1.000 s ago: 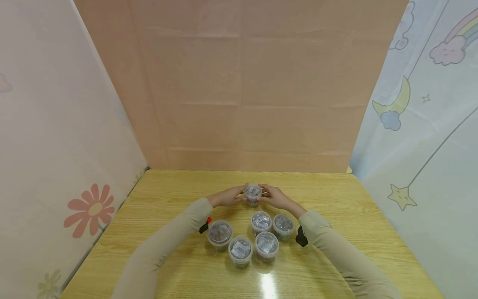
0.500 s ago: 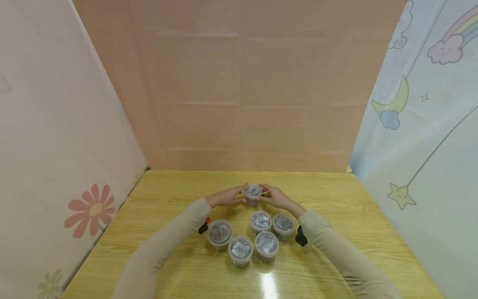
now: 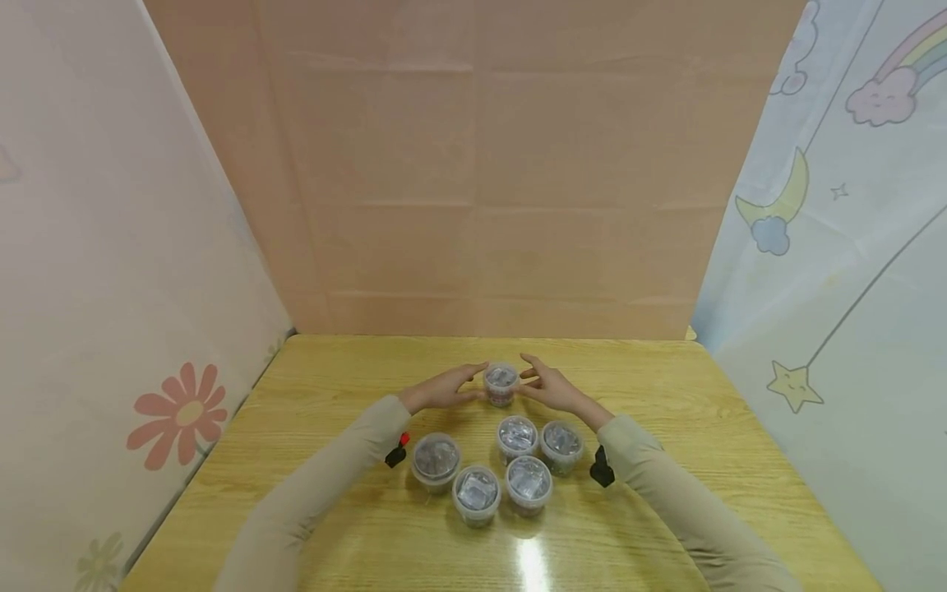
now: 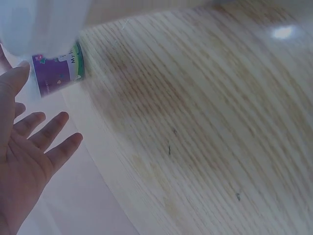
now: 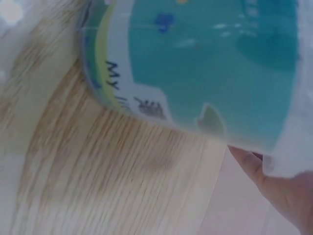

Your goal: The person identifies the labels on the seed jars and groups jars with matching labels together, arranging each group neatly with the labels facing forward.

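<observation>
A small clear-lidded plastic tub (image 3: 501,386) stands by itself toward the back of the table, a silvery packet showing under its lid. In the left wrist view its label looks purple (image 4: 55,73). My left hand (image 3: 444,389) is at its left side, fingers spread and thumb close to the wall. On the opposite side, my right hand (image 3: 555,390) has fingers parted, with the upper ones away from the rim and the thumb right at the tub. The right wrist view shows this hand (image 5: 283,193) mostly hidden behind a nearer tub with a teal label (image 5: 210,68).
Several similar tubs stand nearer on the wooden table (image 3: 355,510): one at the left (image 3: 436,460), one in front (image 3: 477,495), and a cluster at the right (image 3: 528,483). A plain tan sheet (image 3: 473,205) rises behind; printed sheets (image 3: 836,271) flank the table.
Both hands have loosened from the back tub and drawn slightly outward, the right fingers lifting off its rim. The tubs have stayed in place.
</observation>
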Tool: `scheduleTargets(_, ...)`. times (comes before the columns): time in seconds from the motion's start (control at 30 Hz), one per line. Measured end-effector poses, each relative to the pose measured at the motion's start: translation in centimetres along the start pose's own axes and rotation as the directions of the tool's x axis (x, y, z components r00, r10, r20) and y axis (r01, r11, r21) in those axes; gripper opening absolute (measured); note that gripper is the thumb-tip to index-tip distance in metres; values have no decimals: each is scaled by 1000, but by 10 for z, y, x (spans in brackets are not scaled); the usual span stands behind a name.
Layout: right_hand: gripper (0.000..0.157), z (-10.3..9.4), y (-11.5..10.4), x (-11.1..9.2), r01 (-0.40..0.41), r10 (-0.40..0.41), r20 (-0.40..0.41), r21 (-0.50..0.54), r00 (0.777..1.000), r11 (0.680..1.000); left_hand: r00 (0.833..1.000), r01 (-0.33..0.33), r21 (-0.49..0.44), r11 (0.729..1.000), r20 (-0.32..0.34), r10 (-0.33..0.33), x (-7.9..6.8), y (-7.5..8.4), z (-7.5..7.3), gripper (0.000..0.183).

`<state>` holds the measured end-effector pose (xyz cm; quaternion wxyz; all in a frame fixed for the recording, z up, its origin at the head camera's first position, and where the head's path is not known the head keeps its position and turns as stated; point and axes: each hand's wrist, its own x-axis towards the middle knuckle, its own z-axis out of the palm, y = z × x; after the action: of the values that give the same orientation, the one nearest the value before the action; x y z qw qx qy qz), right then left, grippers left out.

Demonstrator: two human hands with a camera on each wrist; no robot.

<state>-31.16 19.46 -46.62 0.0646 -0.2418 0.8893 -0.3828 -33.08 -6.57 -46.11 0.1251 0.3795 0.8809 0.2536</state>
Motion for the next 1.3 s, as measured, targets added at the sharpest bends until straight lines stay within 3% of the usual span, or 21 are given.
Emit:
scheduleTargets(0.5,71,-4,1,-6,17,-17,-2,24,1000,1000,997,-2,25,1000,-79,4,-10,2,2,59)
scheduleTargets(0.83,60,2,10,-15,39,-39,-1,29,999,999,997,-26,-36,999,-76,23,-17,2,12,59)
scheduleTargets(1.0,48,2,11,-17,82,-81,-34,40,996,996,996,-36,-61,998,-78,31,-20,7,11,59)
scheduleTargets(1.3,44,-6,9,-23,117,-116,-31,34,993,993,998,-37,-85,996,-63,31,-24,11,9,54)
